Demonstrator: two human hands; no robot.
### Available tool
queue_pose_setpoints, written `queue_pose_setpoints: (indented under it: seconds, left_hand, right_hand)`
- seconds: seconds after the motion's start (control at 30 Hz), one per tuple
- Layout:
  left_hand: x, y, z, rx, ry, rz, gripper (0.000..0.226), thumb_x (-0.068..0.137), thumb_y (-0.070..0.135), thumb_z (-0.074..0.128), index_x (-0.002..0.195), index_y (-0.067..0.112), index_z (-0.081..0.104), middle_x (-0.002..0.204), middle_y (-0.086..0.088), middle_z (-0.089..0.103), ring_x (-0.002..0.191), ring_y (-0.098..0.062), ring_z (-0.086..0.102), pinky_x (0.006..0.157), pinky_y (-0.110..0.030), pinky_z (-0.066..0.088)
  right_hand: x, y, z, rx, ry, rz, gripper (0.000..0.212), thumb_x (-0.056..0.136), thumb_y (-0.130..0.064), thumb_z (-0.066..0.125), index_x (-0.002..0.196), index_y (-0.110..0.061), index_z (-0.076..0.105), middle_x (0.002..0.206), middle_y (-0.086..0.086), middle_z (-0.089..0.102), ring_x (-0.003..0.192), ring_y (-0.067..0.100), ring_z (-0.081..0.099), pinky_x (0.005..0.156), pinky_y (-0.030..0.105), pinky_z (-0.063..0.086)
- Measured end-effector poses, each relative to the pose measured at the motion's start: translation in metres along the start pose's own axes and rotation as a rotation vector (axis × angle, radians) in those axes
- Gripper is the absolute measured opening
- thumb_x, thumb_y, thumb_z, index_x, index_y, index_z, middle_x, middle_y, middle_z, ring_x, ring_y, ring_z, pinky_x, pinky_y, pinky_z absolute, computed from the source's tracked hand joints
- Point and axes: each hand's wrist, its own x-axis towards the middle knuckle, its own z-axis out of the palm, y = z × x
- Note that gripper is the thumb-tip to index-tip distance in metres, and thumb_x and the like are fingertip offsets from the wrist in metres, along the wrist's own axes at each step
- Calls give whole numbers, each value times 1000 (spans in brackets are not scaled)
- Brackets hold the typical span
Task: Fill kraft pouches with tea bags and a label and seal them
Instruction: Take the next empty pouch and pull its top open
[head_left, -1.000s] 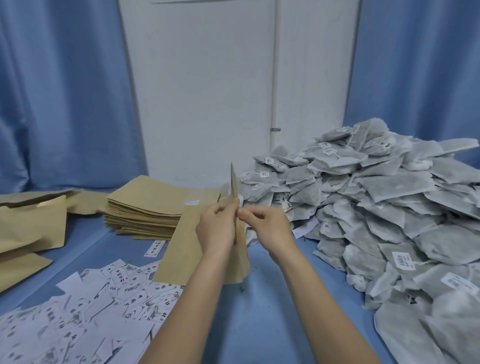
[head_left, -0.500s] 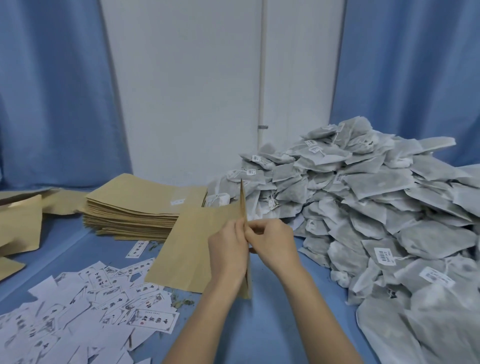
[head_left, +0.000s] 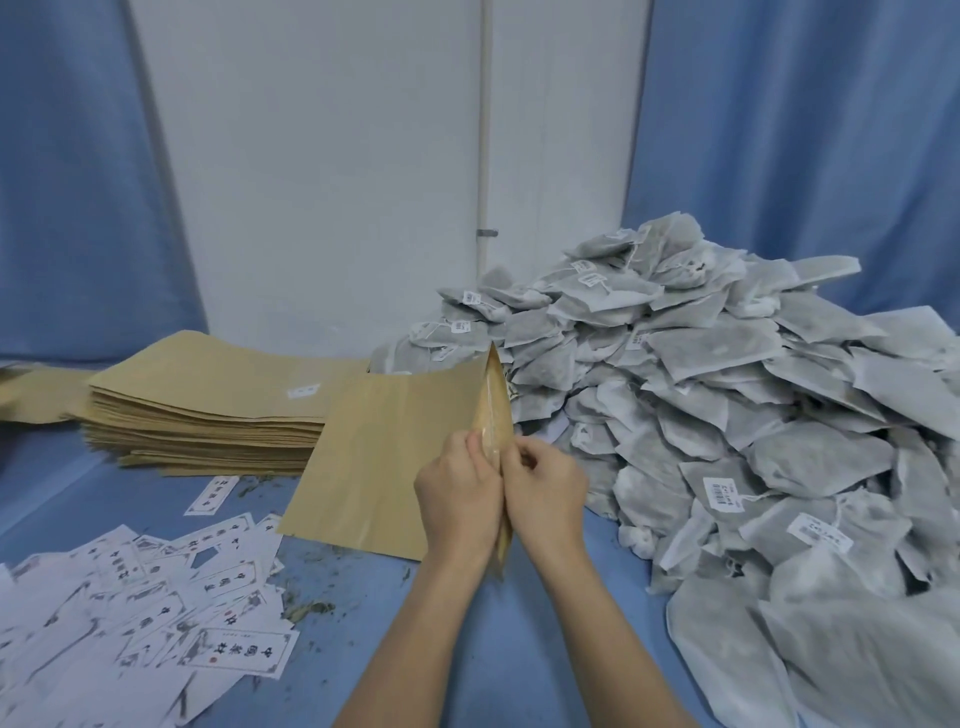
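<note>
Two hands, left hand (head_left: 457, 499) and right hand (head_left: 545, 493), fingers pinched on kraft pouch (head_left: 395, 457) mouth; tea bags (head_left: 727, 415) at 2 o'clock, labels (head_left: 156, 597) at 8 o'clock.

packing workroom | tea bags (head_left: 727, 415) heaped | kraft pouches (head_left: 208, 405) stacked | labels (head_left: 156, 597) strewn | blue table (head_left: 545, 649)

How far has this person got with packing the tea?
Early, it seems. No filled, sealed pouch shows. Both hands, left hand and right hand, pinch the mouth of one kraft pouch, parting it. Still waiting: the heap of tea bags, the loose labels and the stack of empty pouches.
</note>
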Motion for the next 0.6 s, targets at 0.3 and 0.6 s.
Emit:
queue_pose_setpoints:
  seconds: [0.3,0.6]
  left_hand:
    - [-1,-4,14,37,28,1,28,99,16,43,92,-5,60,78,-25,65,75,-41,60,57,-28,15]
    - [-1,2,15,112,1,-13,32,101,19,38,91,-6,56,81,-27,65,78,-42,60,56,-27,16]
  right_hand:
    - [6,1,0,-22,5,80,39,89,-11,52,51,-14,42,44,-4,36,45,10,34,49,13,32]
    - [11,16,-8,51,25,57,16,87,-6,49,84,-8,64,65,11,60,61,24,51,66,31,42]
